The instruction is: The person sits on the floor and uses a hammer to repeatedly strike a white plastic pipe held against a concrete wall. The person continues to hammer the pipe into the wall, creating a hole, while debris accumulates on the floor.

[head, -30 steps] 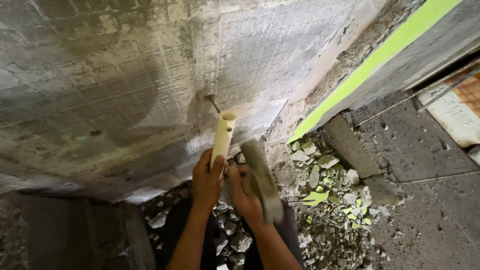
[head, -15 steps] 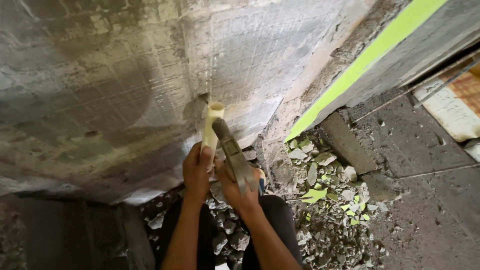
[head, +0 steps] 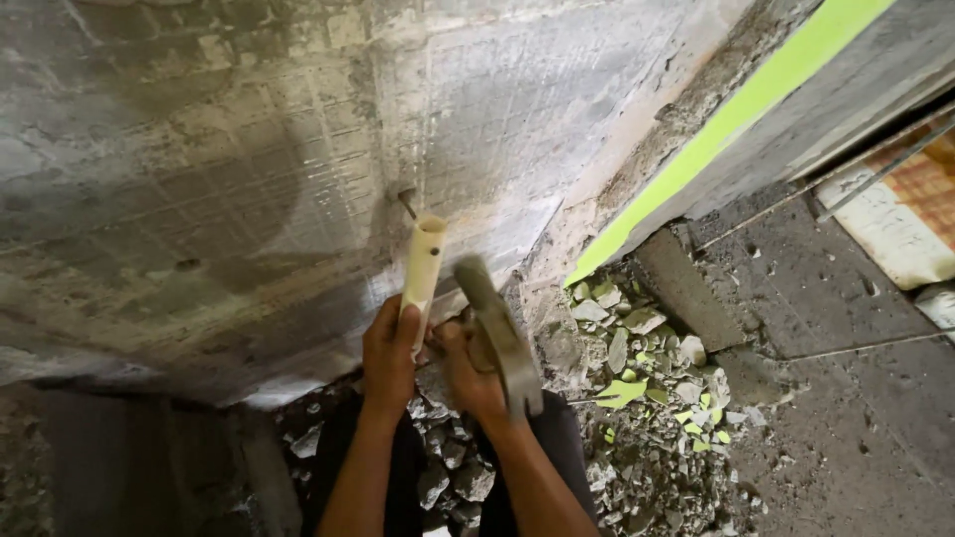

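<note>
A concrete wall [head: 199, 149] rises ahead of both hands, with rubble [head: 647, 398] on the floor to their right. The right hand [head: 473, 373] grips a hammer [head: 502, 338], blurred, its head up beside the pipe. The left hand [head: 388, 353] is closed around a cream pipe [head: 422, 264], whose top sits under a bent nail [head: 406, 204] in the wall.
</note>
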